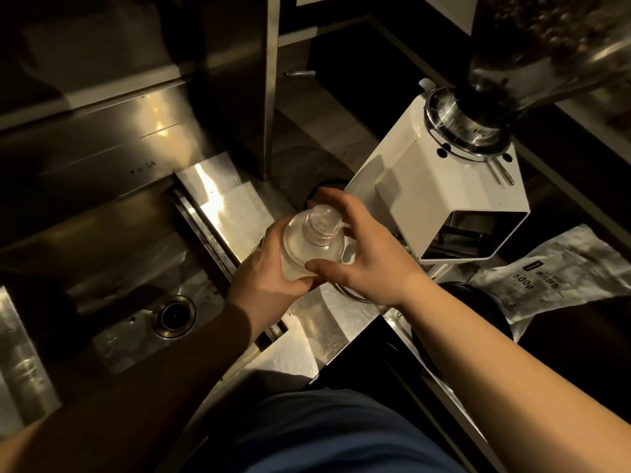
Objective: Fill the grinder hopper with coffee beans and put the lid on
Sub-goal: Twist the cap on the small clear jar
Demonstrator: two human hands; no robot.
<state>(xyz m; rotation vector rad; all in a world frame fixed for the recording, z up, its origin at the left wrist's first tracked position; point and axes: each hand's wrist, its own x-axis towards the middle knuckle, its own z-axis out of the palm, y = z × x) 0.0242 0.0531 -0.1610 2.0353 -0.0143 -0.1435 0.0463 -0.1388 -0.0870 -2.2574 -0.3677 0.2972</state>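
Both hands hold a clear plastic vessel (310, 244) with a narrow stepped neck over the steel counter, in front of the grinder. My left hand (269, 271) grips its body from the left. My right hand (372, 257) curls round it from the right, thumb low and fingers over the far side. The white grinder (426, 186) stands just right of the hands. Its tinted hopper (532, 52) at the top right shows coffee beans inside; the hopper's top is out of frame. A white 500g coffee bag (560, 278) lies flat at the right.
A steel sink (112, 268) with a round drain (174, 315) lies to the left, below the counter (218, 192). A dark round object (471, 302) sits under my right forearm next to the bag. A steel post (269, 90) rises behind the hands.
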